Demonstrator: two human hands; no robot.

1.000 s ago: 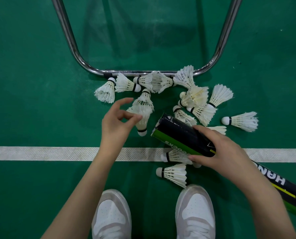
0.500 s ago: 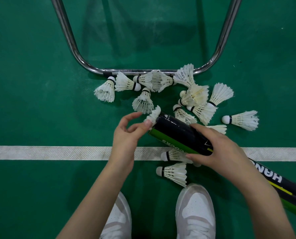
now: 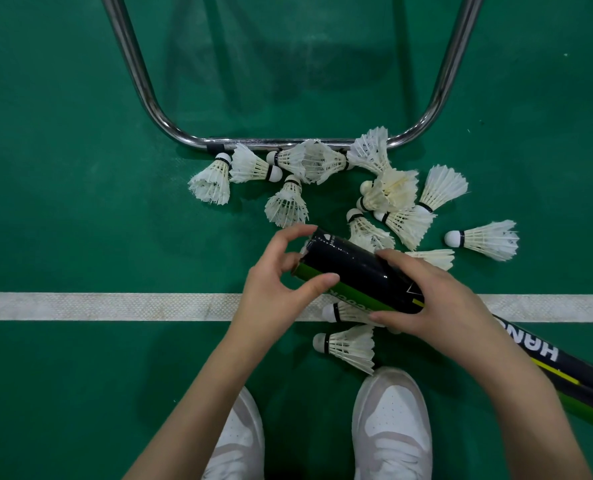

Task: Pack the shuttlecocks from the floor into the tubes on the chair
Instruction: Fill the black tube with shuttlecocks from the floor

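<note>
- The right hand [image 3: 437, 299] wraps the black and green tube [image 3: 357, 271] just behind its open end, fingers curled over the top and thumb beneath. The tube is held low over the floor, its far end running off past the right forearm. Keep this grip firm and the mouth tilted toward the left hand.
- The left hand [image 3: 274, 285] is cupped at the tube's mouth, forefinger arched over the rim and thumb against the green side. A sliver of white shows at the opening, so I judge a shuttlecock is going in; whether the fingers grip it, I cannot tell.
- To do this well, I would feed it cork first, in line with the tube's axis, and press on the feather rim evenly so it does not crush.
- Two loose shuttlecocks [image 3: 350, 344] lie just in front of the shoes [image 3: 392, 427], near the white line [image 3: 80, 306].
- Farther out, the main scatter of shuttlecocks [image 3: 288, 202] lies on the green floor [image 3: 63, 168], some touching the chair's chrome frame [image 3: 142, 91]. Take the nearest next.
</note>
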